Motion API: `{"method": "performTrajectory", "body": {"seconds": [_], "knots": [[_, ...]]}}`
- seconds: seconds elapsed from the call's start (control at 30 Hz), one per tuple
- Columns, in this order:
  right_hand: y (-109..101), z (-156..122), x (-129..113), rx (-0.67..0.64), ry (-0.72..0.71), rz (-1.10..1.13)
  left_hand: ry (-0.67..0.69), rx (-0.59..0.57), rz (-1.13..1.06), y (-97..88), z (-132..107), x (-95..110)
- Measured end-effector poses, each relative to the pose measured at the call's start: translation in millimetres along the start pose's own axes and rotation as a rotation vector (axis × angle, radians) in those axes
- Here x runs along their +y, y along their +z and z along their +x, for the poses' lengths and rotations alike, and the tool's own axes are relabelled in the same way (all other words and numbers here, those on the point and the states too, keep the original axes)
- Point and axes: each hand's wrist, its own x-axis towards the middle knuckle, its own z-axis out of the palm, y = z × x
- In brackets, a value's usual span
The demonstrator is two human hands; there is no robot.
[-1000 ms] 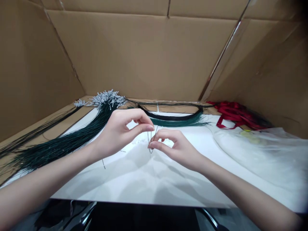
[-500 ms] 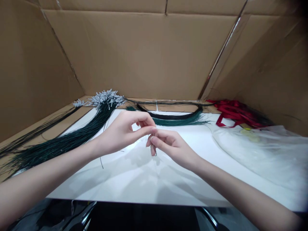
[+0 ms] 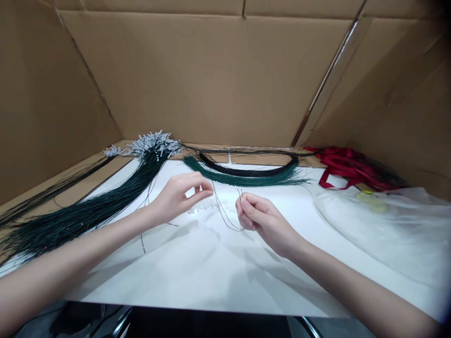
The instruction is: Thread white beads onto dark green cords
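My left hand [image 3: 185, 195] is raised over the white board, thumb and forefinger pinched on the end of thin dark wires [image 3: 222, 211]. These wires sag in a loose curve across to my right hand [image 3: 260, 216]. Its fingers are closed around them, and short wire ends [image 3: 240, 192] stick up above the thumb. Behind and between the hands, small white beads [image 3: 201, 206] lie on the board. Whether any bead sits in my fingers is too small to tell.
A bundle of dark green wires with white beaded tips [image 3: 155, 143] lies at left. Black and green wire bundles [image 3: 253, 178] curve along the back. Red ribbon [image 3: 347, 166] and a clear plastic bag [image 3: 384, 225] are at right. Cardboard walls [image 3: 211, 80] enclose the white board [image 3: 197, 281].
My hands, close together before, have drawn apart: left hand to the left, right hand to the right. The wire, earlier bunched at my right fingers, now spans the gap in a slack curve.
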Motion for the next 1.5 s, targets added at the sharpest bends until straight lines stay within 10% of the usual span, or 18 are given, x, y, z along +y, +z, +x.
{"method": "performTrajectory", "body": {"seconds": [0.23, 1.03, 1.27, 1.5], "knots": [[-7.5, 4.2, 23.2, 0.024, 0.109, 0.160, 0.058, -0.086, 0.142, 31.7, -23.1, -39.3], [-5.6, -4.8, 38.1, 0.084, 0.213, 0.227, 0.100, -0.186, 0.182, 43.0, -8.8, -46.4], [-3.8, -6.9, 40.3, 0.105, 0.221, 0.103, -0.189, 0.049, -0.257, 34.6, -6.9, -31.2], [-1.1, -10.9, 36.1, 0.121, 0.190, -0.101, -0.455, -0.065, -0.777, 49.3, -19.2, 4.9]]}}
